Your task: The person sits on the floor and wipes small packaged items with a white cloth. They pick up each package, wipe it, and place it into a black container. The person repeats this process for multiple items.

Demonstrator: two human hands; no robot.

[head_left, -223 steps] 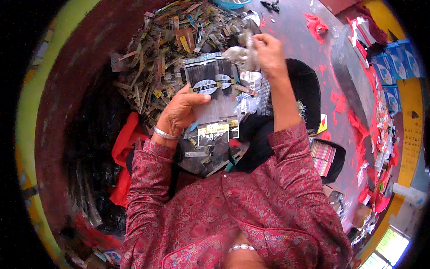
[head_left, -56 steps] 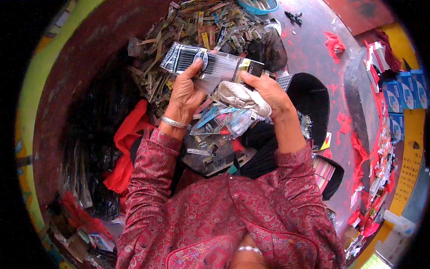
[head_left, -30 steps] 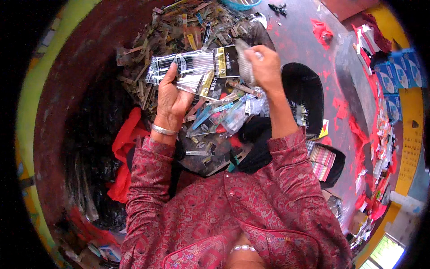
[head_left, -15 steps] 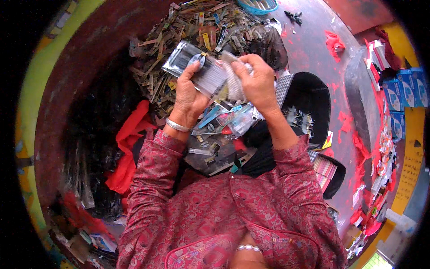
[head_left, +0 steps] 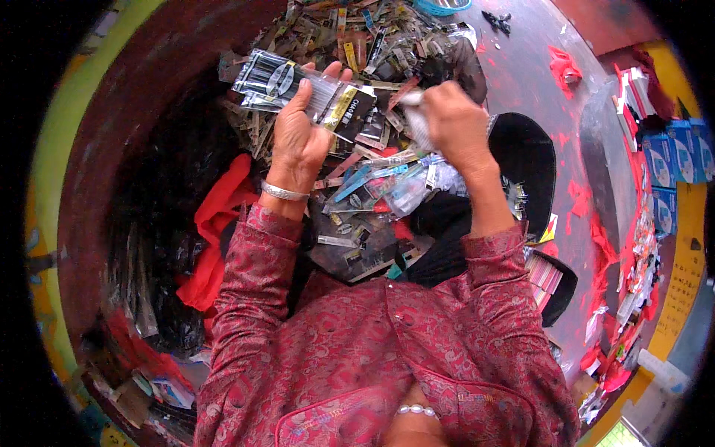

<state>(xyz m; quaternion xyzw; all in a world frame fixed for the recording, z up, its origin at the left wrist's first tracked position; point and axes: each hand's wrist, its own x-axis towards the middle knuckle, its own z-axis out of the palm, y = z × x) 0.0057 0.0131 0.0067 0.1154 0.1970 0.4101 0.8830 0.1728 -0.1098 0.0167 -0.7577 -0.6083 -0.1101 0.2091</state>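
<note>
Over the pile, my left hand point(head_left: 299, 134) holds a small stack of flat clear packets point(head_left: 277, 80), thumb on top and fingers underneath. They have dark stripes, an oval label and a black-and-yellow end. To the right, my right hand point(head_left: 456, 123) is closed around a crumpled whitish cloth point(head_left: 419, 123); both are blurred by motion. The cloth is apart from the packets. Beneath my hands lies a heap of narrow used packets and strips point(head_left: 357, 56). Closer to my body are loose clear and blue plastic wrappers point(head_left: 406, 190).
A black bin point(head_left: 529, 156) stands right of my right forearm, with small packets beside its near wall. Nearer is a box of pink-edged cards point(head_left: 547, 276). Red cloth point(head_left: 223, 208) and dark plastic bags point(head_left: 160, 246) lie left. Blue boxes point(head_left: 674, 156) stand far right; a blue basket point(head_left: 443, 6) sits at the back.
My left hand has shifted left with the packets, whose black-and-yellow end now shows. My right hand has drawn away to the right, taking the cloth off the packets' edge.
</note>
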